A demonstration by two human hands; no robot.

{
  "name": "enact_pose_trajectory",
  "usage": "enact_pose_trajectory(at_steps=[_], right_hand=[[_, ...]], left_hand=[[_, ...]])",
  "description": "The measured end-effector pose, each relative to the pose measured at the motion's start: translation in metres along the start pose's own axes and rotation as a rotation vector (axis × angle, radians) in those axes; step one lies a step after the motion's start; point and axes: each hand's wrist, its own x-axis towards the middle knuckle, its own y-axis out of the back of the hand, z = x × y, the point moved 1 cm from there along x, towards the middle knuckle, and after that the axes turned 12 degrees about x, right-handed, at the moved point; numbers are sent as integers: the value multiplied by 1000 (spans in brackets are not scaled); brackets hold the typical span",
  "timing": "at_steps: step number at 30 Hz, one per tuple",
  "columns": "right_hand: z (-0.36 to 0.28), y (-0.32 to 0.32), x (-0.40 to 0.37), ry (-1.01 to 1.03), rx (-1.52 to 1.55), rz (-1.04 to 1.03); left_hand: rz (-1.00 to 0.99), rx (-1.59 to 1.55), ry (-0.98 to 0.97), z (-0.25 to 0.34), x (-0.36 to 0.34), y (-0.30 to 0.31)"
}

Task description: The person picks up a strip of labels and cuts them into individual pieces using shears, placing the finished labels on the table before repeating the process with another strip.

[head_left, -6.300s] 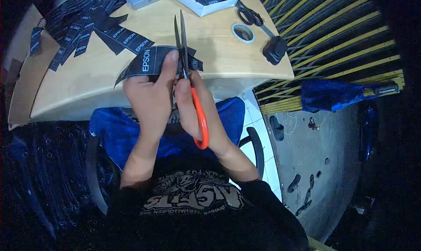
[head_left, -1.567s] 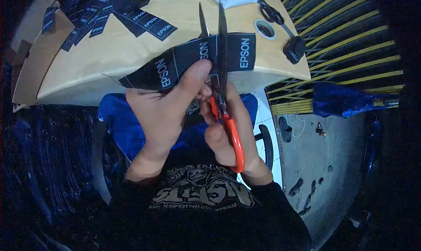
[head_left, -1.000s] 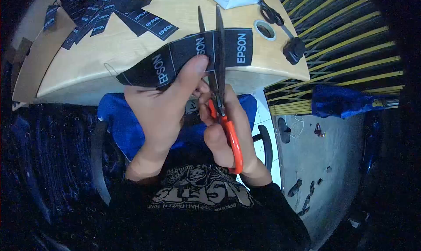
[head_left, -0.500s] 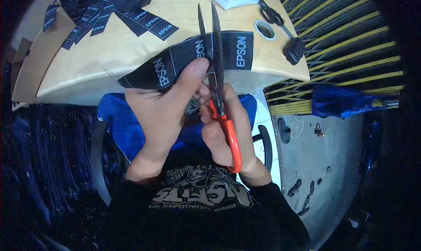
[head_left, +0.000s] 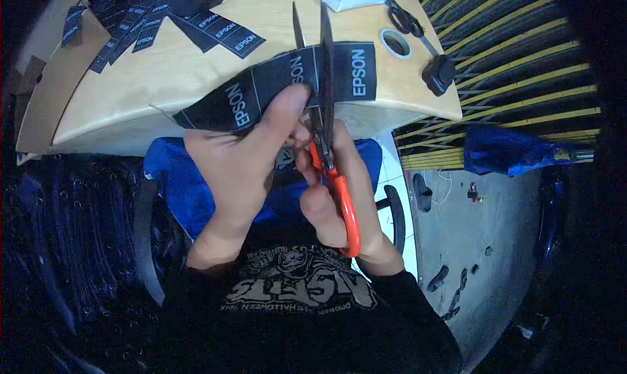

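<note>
A black strip of labels (head_left: 261,80) printed EPSON in pale letters is pinched in my left hand (head_left: 245,145), thumb on top. My right hand (head_left: 339,197) grips red-handled scissors (head_left: 349,211), their blades pointing away from me and parted at the tips. The strip lies between the blades, near a thin line dividing two labels. Its right-hand label extends past the upper blade. Both hands are above my lap, in front of the table edge. Some right fingers are hidden behind the handle.
More EPSON strips (head_left: 147,21) are heaped at the table's (head_left: 163,80) far left, beside cardboard (head_left: 72,80). A white box (head_left: 343,1), a tape roll (head_left: 395,44), black-handled scissors (head_left: 405,18) and a dark object (head_left: 439,75) stand on the right. A yellow-slatted gate (head_left: 516,60) lies beyond.
The strip and the scissor blades have shifted very slightly upward in view. The blade tips look a little wider apart, and both hands keep their hold.
</note>
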Motion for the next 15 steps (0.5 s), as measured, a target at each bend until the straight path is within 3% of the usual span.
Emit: enact_pose_trajectory(at_steps=[4, 15], right_hand=[[4, -1, -3, 27, -19, 7], [0, -5, -7, -136, 23, 66]], left_hand=[[44, 10, -37, 2, 6, 0], [61, 31, -63, 6, 7, -2]])
